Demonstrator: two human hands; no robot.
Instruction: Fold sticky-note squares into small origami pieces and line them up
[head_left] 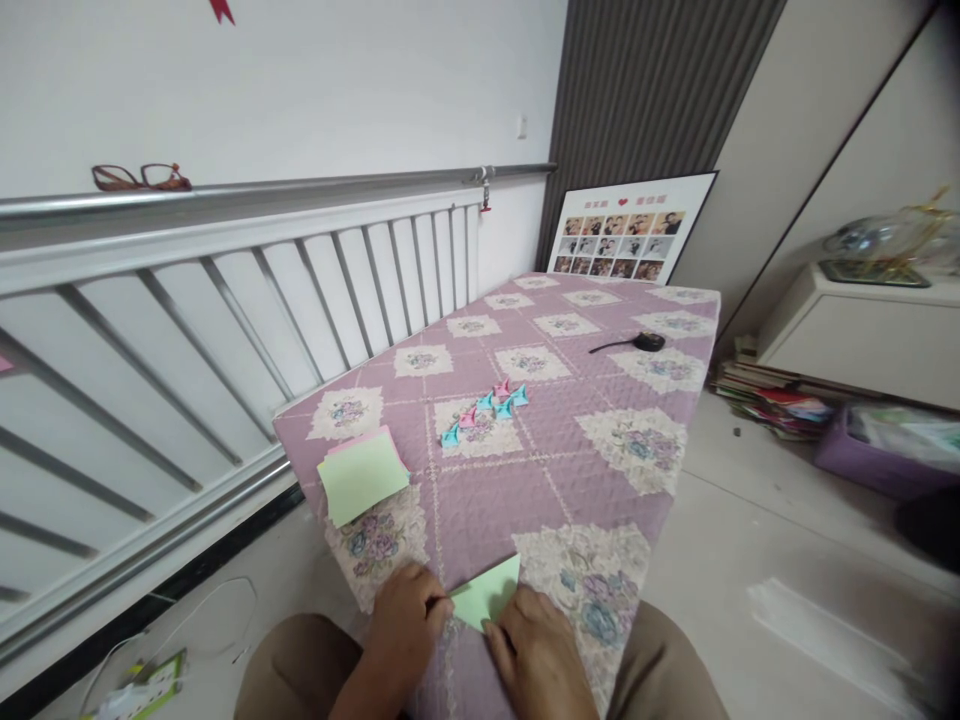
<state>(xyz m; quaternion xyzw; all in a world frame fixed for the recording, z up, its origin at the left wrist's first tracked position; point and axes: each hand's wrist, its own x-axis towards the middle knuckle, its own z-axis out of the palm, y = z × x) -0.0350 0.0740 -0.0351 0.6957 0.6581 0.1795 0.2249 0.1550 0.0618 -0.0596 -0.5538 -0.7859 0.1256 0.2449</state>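
At far left, glasses (141, 178) are lying on the rail (300, 183) above the radiator (337, 300), and a power strip (154, 690) is resting on the floor below. On the counter (480, 500), a stack (364, 480) of paper is lying near the left edge, its top leaf showing green and pink peeping out beneath. The left hand (409, 612) is pinching one corner of the green sheet (491, 592) between thumb and forefinger; the sheet is lying between the two hands at the near end, well apart from the stack. Beyond it, six small pink and blue pieces (504, 409) are sitting in a loose cluster. The right hand (544, 645) is curling over the sheet's right side, thumb at the lower corner; whether its grip is pinching or merely pressing, one cannot tell. Farther right, a photo board (622, 225) is leaning beyond the counter's far end, a black item (649, 342) is lying near the right edge, and a purple bin (847, 460) is standing on the floor. As a judgement, uneven pulling by the hands could be skewing or wrinkling the sheet, the quilted cloth could be yielding under pressure and blurring any crease, and a loosening left grip could be freeing the corner.
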